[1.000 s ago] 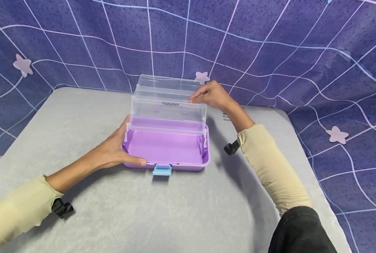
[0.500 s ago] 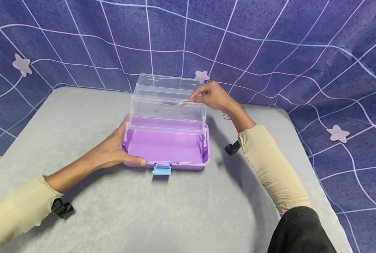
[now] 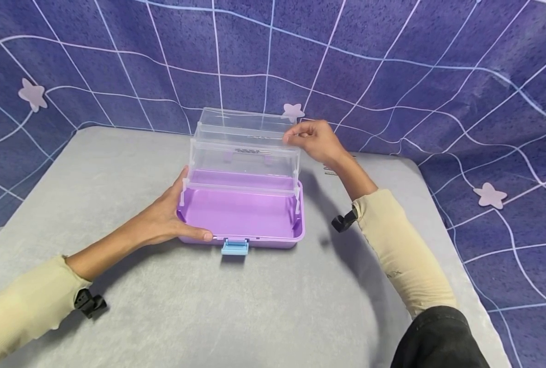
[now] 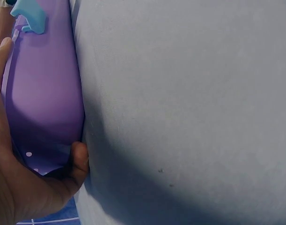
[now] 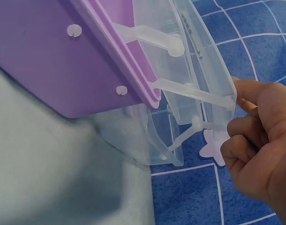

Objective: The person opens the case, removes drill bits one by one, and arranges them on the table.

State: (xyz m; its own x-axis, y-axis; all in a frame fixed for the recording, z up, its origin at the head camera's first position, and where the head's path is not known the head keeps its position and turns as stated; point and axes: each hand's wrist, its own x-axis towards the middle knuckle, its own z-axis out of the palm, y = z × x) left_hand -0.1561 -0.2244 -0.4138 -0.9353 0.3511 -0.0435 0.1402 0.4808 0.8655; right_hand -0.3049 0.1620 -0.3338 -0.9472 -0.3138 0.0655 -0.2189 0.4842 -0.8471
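A purple tool box (image 3: 236, 240) with clear fold-out trays (image 3: 245, 163) stands opened up on the table. My left hand (image 3: 164, 217) grips its left end, the thumb along the front rim and the other fingers round the side. In the left wrist view a finger curls at the bottom edge. Several thin dark drill bits (image 3: 253, 151) lie in a clear tray. My right hand (image 3: 314, 140) is at the right end of the upper tray, thumb and index finger pinching a thin drill bit (image 3: 264, 137) that points left. In the right wrist view its fingertips are hidden behind the tray's end.
Several more drill bits (image 3: 330, 172) lie on the grey table (image 3: 273, 306), partly behind the right forearm. A blue latch (image 3: 235, 247) hangs at the box's front. A purple gridded cloth (image 3: 369, 51) with star shapes stands close behind the table.
My right hand has lifted away from the drill bits in the tray and shifted slightly right and up, a thin bit at its fingertips. The left hand and box have stayed put.
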